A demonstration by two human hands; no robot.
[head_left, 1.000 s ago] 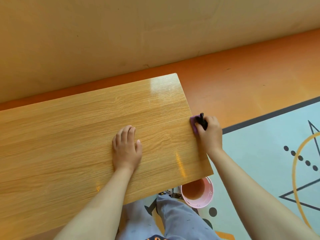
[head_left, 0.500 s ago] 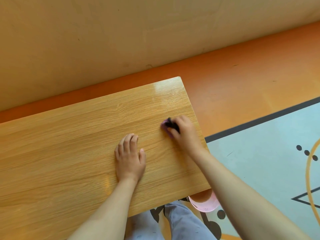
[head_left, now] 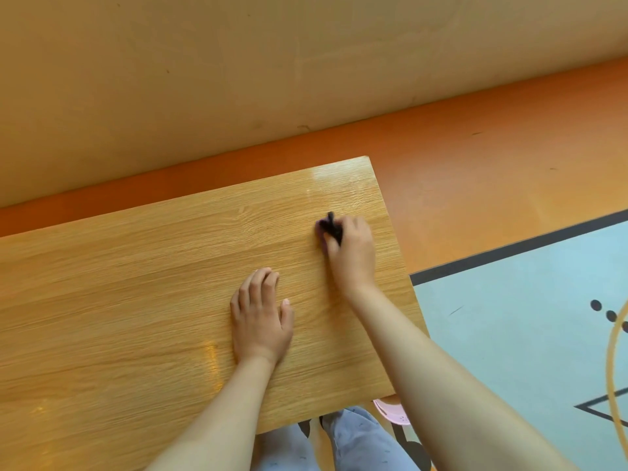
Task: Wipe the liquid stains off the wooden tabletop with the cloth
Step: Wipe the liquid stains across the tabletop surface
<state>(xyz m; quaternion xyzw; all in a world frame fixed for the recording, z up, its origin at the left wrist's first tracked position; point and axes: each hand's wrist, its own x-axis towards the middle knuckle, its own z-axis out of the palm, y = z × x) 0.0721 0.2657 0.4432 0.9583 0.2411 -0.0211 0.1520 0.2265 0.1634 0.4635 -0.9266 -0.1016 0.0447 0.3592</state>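
Observation:
A light wooden tabletop fills the lower left of the head view. My right hand grips a small purple cloth with a black part sticking up, pressing it on the wood near the table's right end. My left hand rests flat on the tabletop, fingers straight and together, a little nearer to me and left of the cloth. A glossy wet-looking sheen shows at the far right corner. Most of the cloth is hidden under my fingers.
A pink basin peeks out on the floor under the table's near right corner. My legs in grey trousers stand at the near edge. Orange floor and a pale blue patterned mat lie to the right; a beige wall rises behind.
My right hand has carried the cloth from the table's right edge leftward onto the surface and slightly farther away. My left hand has stayed flat in place.

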